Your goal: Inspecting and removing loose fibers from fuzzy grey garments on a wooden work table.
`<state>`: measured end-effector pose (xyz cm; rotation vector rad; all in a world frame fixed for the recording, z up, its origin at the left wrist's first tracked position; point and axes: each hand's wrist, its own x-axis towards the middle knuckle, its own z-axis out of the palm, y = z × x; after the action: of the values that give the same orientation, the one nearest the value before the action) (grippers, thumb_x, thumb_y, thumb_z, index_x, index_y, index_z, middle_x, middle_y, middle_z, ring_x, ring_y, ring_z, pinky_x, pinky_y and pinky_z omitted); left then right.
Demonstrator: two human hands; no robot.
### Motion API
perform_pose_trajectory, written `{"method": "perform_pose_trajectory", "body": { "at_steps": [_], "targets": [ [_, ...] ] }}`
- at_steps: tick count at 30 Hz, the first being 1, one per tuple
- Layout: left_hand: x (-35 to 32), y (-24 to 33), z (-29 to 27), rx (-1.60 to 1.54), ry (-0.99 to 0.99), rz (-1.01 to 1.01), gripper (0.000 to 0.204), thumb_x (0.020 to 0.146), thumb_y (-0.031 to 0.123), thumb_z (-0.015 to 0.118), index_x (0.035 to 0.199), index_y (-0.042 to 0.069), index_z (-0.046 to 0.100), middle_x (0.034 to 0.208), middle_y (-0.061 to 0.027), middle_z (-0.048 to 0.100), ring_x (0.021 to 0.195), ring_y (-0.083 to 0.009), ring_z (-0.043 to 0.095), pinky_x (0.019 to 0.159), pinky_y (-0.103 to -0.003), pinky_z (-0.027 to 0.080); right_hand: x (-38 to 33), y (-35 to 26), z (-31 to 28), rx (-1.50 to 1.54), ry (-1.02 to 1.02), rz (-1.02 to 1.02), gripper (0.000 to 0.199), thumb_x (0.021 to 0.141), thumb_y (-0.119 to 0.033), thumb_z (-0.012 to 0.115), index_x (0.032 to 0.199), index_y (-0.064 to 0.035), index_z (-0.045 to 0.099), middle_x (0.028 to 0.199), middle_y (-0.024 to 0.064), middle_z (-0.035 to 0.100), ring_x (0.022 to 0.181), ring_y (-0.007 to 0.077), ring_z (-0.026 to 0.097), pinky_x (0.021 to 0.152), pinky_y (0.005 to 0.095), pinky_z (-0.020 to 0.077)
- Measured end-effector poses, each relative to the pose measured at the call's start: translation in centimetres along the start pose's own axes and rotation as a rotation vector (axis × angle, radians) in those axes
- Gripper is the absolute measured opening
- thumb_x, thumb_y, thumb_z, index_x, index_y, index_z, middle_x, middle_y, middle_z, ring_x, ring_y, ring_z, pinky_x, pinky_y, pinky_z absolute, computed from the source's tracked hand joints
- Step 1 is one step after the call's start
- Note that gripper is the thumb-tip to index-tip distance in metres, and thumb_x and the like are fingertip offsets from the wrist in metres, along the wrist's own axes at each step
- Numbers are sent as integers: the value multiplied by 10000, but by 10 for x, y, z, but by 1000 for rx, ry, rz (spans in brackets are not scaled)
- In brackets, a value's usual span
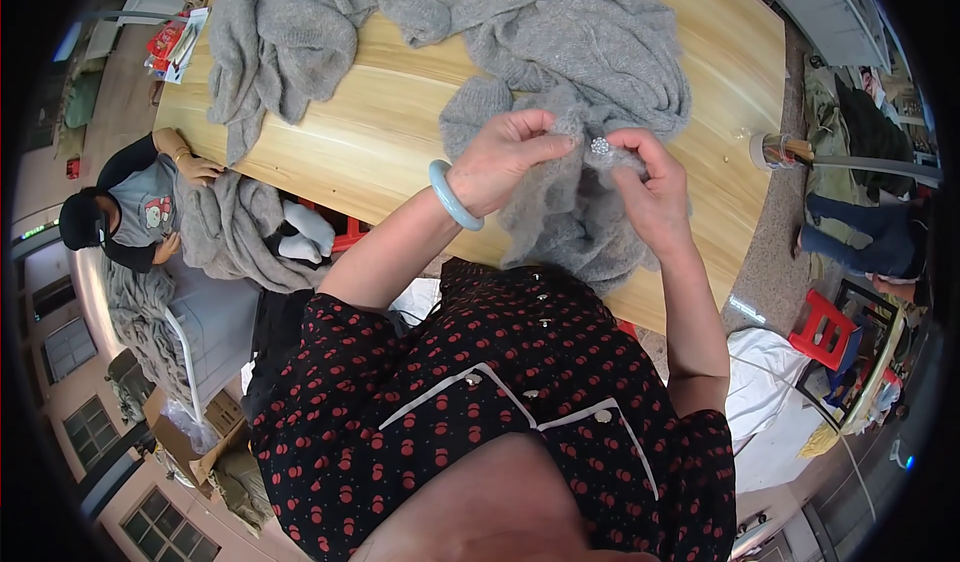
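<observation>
My left hand [512, 154], with a pale blue bangle [453, 195] on its wrist, pinches a fuzzy grey knit garment [575, 224] between thumb and fingers. Close by on the right, my right hand [651, 190] grips another part of the same knit, its thumb and forefinger bent round the edge. A round, sparkling button [600, 146] shows on the knit between the two hands, beside the right forefinger. The garment's lower part drapes over the near table edge against my dark, red-patterned top.
More grey knitwear [290, 37] lies heaped along the far side of the wooden table [400, 127]. A holder with sticks [775, 152] stands at the right edge. On the left a co-worker [140, 202] handles grey knitwear; a red stool [823, 328] is at right.
</observation>
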<state>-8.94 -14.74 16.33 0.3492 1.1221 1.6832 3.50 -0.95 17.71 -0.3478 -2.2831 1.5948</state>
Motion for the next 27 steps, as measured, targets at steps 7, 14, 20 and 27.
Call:
{"method": "perform_pose_trajectory", "body": {
  "at_steps": [7, 14, 20, 27],
  "targets": [
    [-3, -8, 3, 29, 103, 19, 78, 756, 76, 590, 802, 14, 585, 760, 12, 567, 690, -42, 489, 619, -187, 382, 8, 0, 11, 153, -211, 357, 204, 803, -111, 556, 977, -3, 554, 707, -36, 507, 658, 26, 439, 572, 182, 340],
    [0, -23, -3, 148, 154, 68, 56, 764, 5, 585, 809, 39, 578, 743, 11, 570, 673, -36, 507, 601, -172, 406, 11, 3, 19, 35, -33, 318, 155, 768, -110, 577, 861, 13, 593, 699, -9, 574, 648, 41, 492, 588, 196, 401],
    [-2, -39, 7, 534, 309, 273, 57, 769, 12, 584, 816, 36, 561, 685, 60, 507, 588, -3, 415, 509, -161, 339, 11, 5, 27, -96, 31, 313, 138, 730, -92, 569, 821, 11, 585, 651, 4, 568, 624, 43, 490, 580, 200, 404],
    [-2, -36, -24, 137, 132, -62, 98, 786, 87, 555, 865, 29, 551, 736, 18, 538, 651, -44, 458, 580, -186, 367, 1, 23, 16, 61, -211, 430, 229, 723, -104, 602, 934, -31, 548, 698, 14, 564, 660, 53, 491, 611, 200, 404]
  ]
}}
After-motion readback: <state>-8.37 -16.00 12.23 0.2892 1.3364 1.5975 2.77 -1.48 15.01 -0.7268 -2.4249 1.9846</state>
